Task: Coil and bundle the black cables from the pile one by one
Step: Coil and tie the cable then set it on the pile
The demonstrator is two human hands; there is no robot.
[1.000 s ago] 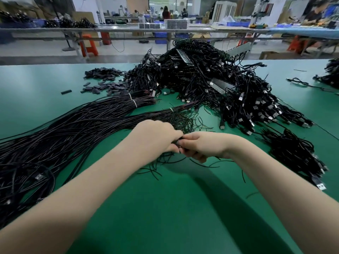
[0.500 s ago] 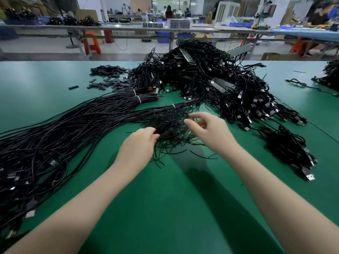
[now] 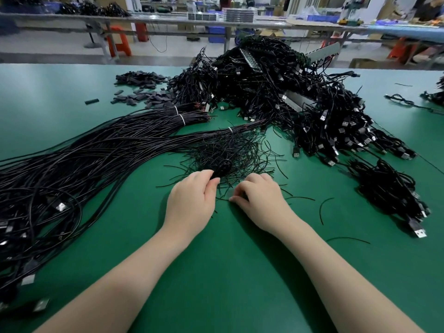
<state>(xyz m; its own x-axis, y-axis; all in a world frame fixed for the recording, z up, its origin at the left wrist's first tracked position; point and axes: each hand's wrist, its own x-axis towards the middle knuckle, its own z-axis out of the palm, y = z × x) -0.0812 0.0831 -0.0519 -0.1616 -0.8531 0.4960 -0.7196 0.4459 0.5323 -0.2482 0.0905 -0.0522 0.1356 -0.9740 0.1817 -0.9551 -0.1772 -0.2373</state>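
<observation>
While left hand [image 3: 192, 200] grips coiled cable [image 3: 222, 167], right hand [image 3: 260, 200] pinches tie [image 3: 222, 199]

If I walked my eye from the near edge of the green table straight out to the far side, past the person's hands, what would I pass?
Right hand and left hand → heap of thin black twist ties → big pile of tangled black cables → far workbench across the aisle.

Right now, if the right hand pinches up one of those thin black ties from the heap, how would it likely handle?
The ties are thin curved strands, so one probably lifts almost weightlessly and keeps its bend. They lie crisscrossed, so neighbours may drag along. Lying flat on the table, one may be fiddly for the right hand to pinch.
</observation>
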